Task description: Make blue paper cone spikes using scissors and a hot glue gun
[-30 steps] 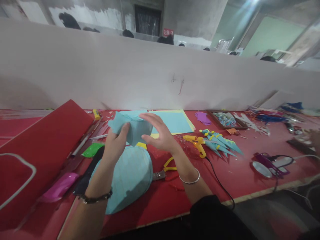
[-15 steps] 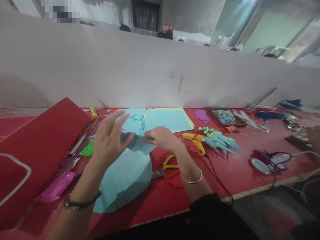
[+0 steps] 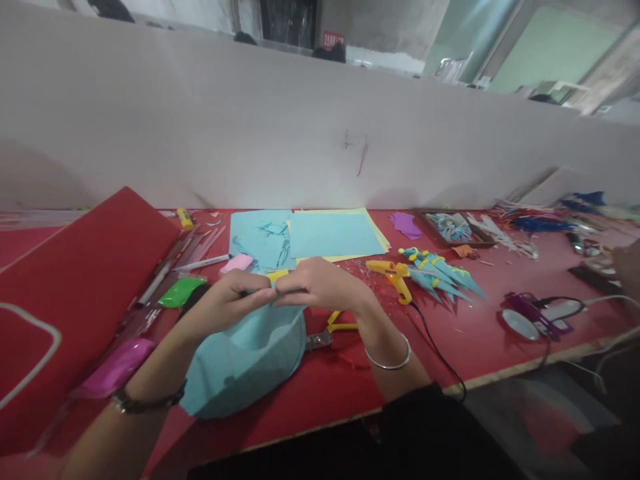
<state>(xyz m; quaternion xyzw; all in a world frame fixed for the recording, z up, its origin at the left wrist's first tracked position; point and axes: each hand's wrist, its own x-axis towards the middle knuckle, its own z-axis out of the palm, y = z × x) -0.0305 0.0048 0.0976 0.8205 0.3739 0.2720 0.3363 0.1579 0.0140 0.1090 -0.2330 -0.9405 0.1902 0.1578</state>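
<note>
My left hand [image 3: 227, 300] and my right hand [image 3: 320, 283] meet fingertip to fingertip, both closed on the upper edge of a small light-blue sheet [image 3: 257, 325]. This sheet hangs curved below the fingers, and its top edge is mostly hidden by them. Under it lies a large light-blue piece with a rounded edge [image 3: 225, 393], flat on the red table. Yellow-handled cutters [image 3: 320, 340] rest just right of the rounded piece, below my right hand. Beyond the right wrist lies a yellow glue gun [image 3: 393, 273] with a black cord.
Behind the hands are light-blue sheets [image 3: 335, 235] over yellow ones. Blue pointed pieces with yellow trim [image 3: 443, 273] lie right of the glue gun, before a brown tray [image 3: 455, 230]. Left are a green packet [image 3: 181, 292], a pink packet [image 3: 120, 367] and a red board [image 3: 80, 287].
My left hand, raised with fingers spread before, has come down and closed beside the right. The small blue sheet now hangs curved. A pink piece and a yellow piece behind the hands have come into view.
</note>
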